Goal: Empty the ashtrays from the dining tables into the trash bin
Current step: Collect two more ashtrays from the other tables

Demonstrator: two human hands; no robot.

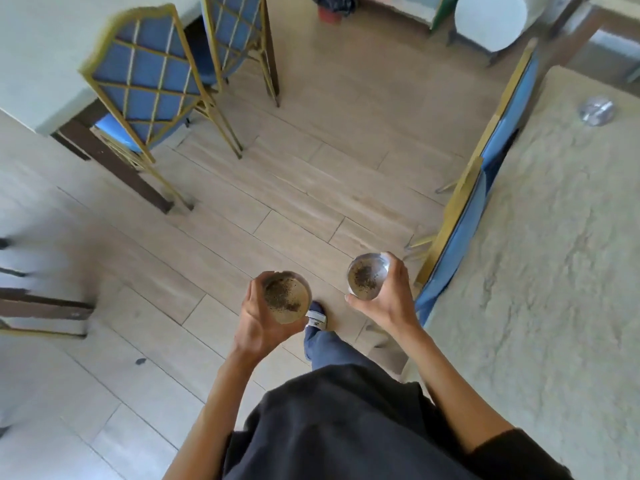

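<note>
Left hand point(258, 318): grip is curling round a glass ashtray point(286, 298), dark ash lying in it, mouth up.
Right hand point(389, 294): grip is clamping a second ashtray point(367, 277), also holding ash, level.
Third ashtray point(596, 111): sitting on the right-hand dining surface point(540, 258), well apart from both hands, nearer the right one.
Trash bin point(331, 6): standing straight ahead across the floor, far from both grips; judged the next destination.
</note>
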